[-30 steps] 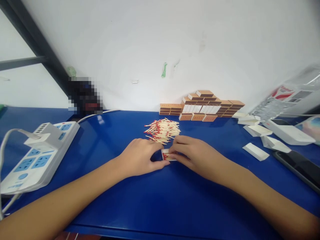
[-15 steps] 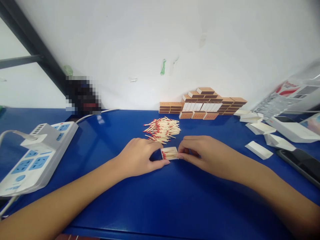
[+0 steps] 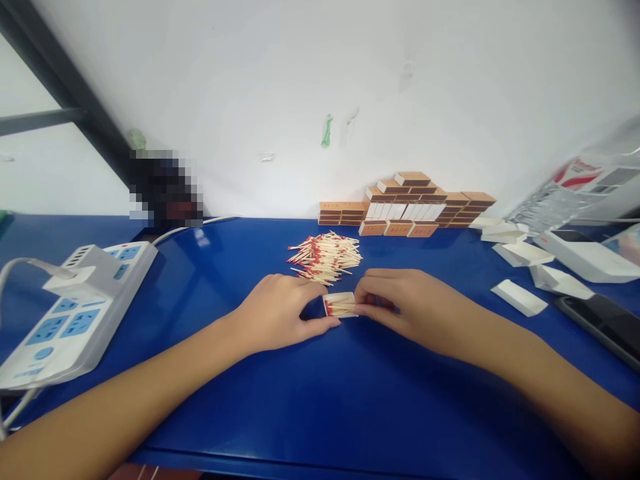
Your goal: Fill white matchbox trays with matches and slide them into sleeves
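Note:
A small white matchbox tray (image 3: 344, 297) lies on the blue table, with matches (image 3: 341, 308) inside, their red heads toward the left. My left hand (image 3: 283, 310) grips the tray's left end between thumb and fingers. At the right end my right hand (image 3: 395, 300) pinches the plain ends of matches in the tray, its fingertips hiding that corner. Just behind the tray spreads a loose pile of red-headed matches (image 3: 327, 257).
Stacked matchboxes (image 3: 415, 193) stand against the wall. Folded white paper trays (image 3: 520, 298) lie at right, near a phone (image 3: 600, 323), a white box (image 3: 590, 257) and a plastic bottle (image 3: 560, 193). A power strip (image 3: 75, 327) with a plugged-in charger occupies the left.
The view has shifted very slightly. Both hands stay at the tray, and the match pile looks the same.

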Demonstrator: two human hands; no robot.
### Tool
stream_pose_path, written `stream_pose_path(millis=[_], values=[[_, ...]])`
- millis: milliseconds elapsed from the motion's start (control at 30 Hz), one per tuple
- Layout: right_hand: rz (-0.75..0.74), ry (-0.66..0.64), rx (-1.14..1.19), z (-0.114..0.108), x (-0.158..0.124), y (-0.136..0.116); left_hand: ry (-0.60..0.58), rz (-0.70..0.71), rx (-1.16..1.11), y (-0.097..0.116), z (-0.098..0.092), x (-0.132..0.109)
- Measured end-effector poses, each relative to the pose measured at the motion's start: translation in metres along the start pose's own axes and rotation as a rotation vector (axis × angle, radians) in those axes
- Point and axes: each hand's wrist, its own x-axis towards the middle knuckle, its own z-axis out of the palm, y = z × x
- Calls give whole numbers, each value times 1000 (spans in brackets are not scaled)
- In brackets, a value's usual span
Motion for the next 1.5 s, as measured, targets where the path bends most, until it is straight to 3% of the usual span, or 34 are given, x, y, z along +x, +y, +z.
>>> stream_pose_path(millis=[267,600,1500], values=[[-33,73,3,9,4,-2,-3,28,-22,-1,-1,0],[-30,62,82,12,3,-10,-15,72,-63,1,0,-1],[-66,59,-40,8,1,-12,-16,86,-43,1,-1,-1]])
